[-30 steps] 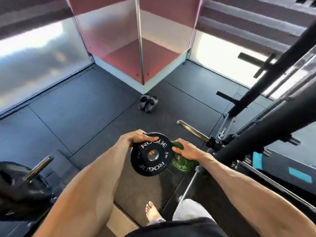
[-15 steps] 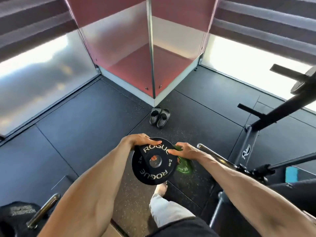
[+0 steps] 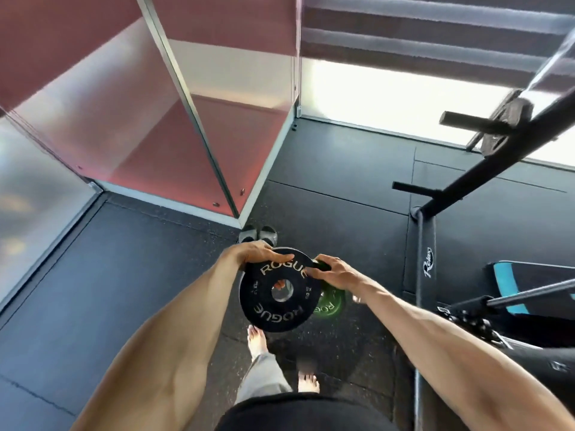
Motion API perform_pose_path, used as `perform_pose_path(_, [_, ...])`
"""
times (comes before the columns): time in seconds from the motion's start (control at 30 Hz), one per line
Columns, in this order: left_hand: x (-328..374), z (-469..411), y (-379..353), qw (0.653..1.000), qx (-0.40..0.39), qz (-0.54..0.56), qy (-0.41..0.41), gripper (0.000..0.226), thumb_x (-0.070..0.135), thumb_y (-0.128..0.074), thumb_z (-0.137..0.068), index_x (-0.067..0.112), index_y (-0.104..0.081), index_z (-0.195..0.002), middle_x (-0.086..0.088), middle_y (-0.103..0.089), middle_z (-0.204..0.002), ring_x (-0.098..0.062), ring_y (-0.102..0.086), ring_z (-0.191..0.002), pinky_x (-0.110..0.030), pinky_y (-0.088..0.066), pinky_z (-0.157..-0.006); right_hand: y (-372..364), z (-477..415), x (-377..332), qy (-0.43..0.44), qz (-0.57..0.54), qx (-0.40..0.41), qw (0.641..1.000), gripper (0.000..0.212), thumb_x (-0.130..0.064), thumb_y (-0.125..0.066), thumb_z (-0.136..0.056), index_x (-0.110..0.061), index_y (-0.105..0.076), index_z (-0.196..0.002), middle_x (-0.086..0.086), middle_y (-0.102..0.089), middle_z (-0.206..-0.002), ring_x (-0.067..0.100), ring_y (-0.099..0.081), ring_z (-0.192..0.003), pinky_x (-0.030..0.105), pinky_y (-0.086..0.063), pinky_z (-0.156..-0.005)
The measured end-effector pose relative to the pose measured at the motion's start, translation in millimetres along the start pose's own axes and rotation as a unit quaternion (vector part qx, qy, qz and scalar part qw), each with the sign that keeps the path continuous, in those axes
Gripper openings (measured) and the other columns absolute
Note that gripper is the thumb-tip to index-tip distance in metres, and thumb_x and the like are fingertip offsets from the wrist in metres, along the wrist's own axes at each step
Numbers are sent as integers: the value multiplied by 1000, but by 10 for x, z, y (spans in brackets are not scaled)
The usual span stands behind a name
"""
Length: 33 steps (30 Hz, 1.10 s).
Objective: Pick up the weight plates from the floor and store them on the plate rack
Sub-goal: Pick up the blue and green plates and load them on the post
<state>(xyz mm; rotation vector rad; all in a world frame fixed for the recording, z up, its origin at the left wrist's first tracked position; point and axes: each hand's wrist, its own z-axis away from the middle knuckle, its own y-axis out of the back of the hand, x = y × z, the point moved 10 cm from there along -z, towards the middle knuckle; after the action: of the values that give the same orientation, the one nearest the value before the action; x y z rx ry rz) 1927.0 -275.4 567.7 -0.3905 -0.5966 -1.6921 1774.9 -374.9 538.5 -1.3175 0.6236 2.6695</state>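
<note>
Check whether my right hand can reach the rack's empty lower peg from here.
Probably not yet: the right hand grips the green plate, and the lower peg lies well ahead, path unobstructed.

Bare floor (image 3: 124,290) left; plate rack (image 3: 460,183) and pegs (image 3: 466,121) block the right.

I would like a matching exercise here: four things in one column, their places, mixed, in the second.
1 black plate
2 green plate
3 slippers
4 grey plate

a on the rack
b on the floor
c half hidden behind another plate
d in front, lettering toward the camera

Pairs: 1-d, 2-c, 3-b, 4-a.
</note>
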Motion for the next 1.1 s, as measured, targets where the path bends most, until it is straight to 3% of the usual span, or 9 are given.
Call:
perform_pose_path(0.13, [494, -541, 488, 999, -28, -33, -20, 91, 72, -85, -46, 10, -72, -111, -13, -76, -102, -33, -73, -96, -52, -56, -92, 449, -404, -11, -42, -137, 75, 987, 37, -48, -79, -78, -21, -63, -99, 5, -74, -94, 18, -70, -83, 39, -57, -79])
perform_pose_path(0.27, [1183, -914, 896, 994, -40, -63, -81, 67, 66, -83, -59, 18, -76, -106, -8, -77, -97, -29, -74, -91, -46, -57, -91, 913, -635, -99, -67, -228, 172, 956, 35, -44, -85, -71, -24, -62, -90, 6, -75, -91, 22, -71, -86, 41, -58, -77])
perform_pose_path(0.33, [1550, -1093, 1072, 990, -33, -72, -118, 52, 58, -81, -70, 18, -76, -103, -6, -77, -91, -24, -74, -82, -41, -59, -84, 1161, -709, -204, -69, -249, 219, 941, 37, -45, -84, -72, -23, -59, -88, 5, -73, -89, 20, -68, -83, 36, -54, -73])
perform_pose_path(0.43, [2098, -1397, 1242, 971, 8, -142, -189, 47, 57, -75, -76, 14, -75, -95, -1, -73, -80, -15, -65, -66, -28, -51, -64, 1539, -777, -232, -82, -265, 288, 917, 48, -55, -82, -68, -20, -60, -92, 7, -73, -93, 26, -69, -89, 42, -56, -78])
perform_pose_path(0.53, [2696, -1709, 1292, 942, 42, -205, -264, 48, 59, -74, -76, 12, -69, -86, -3, -70, -78, -18, -63, -68, -28, -50, -62, 1912, -862, -172, -93, -277, 345, 892, 47, -57, -81, -68, -22, -61, -93, 4, -74, -92, 27, -71, -91, 44, -57, -81])
perform_pose_path(0.73, [3808, -2430, 1190, 888, 62, -266, -369, 64, 79, -65, -58, 21, -63, -83, 2, -71, -79, -18, -68, -71, -38, -58, -69, 2730, -1024, 47, -91, -316, 449, 831, 42, -43, -79, -79, -14, -61, -104, 4, -73, -97, 21, -70, -88, 27, -54, -67])
perform_pose_path(0.97, [5058, -3204, 877, 868, 15, -278, -410, 46, 68, -74, -60, 24, -61, -69, 5, -68, -69, -16, -65, -65, -38, -55, -65, 3791, -1040, 262, -115, -345, 551, 751, 31, -31, -82, -79, -15, -61, -95, -4, -71, -85, 2, -66, -68, 8, -45, -54])
perform_pose_path(1.03, [5363, -3335, 743, 858, -8, -298, -418, 41, 60, -78, -65, 24, -61, -72, 3, -68, -72, -19, -65, -68, -39, -54, -66, 4040, -1037, 327, -124, -338, 574, 736, 33, -36, -84, -76, -19, -62, -92, -5, -71, -84, 7, -68, -73, 14, -50, -60])
perform_pose_path(1.1, [5634, -3426, 619, 847, -32, -306, -433, 36, 52, -81, -70, 24, -59, -73, 2, -67, -72, -17, -62, -66, -37, -52, -65, 4215, -995, 393, -143, -333, 598, 714, 44, -48, -86, -67, -20, -62, -92, -2, -73, -90, 19, -71, -84, 30, -57, -72])
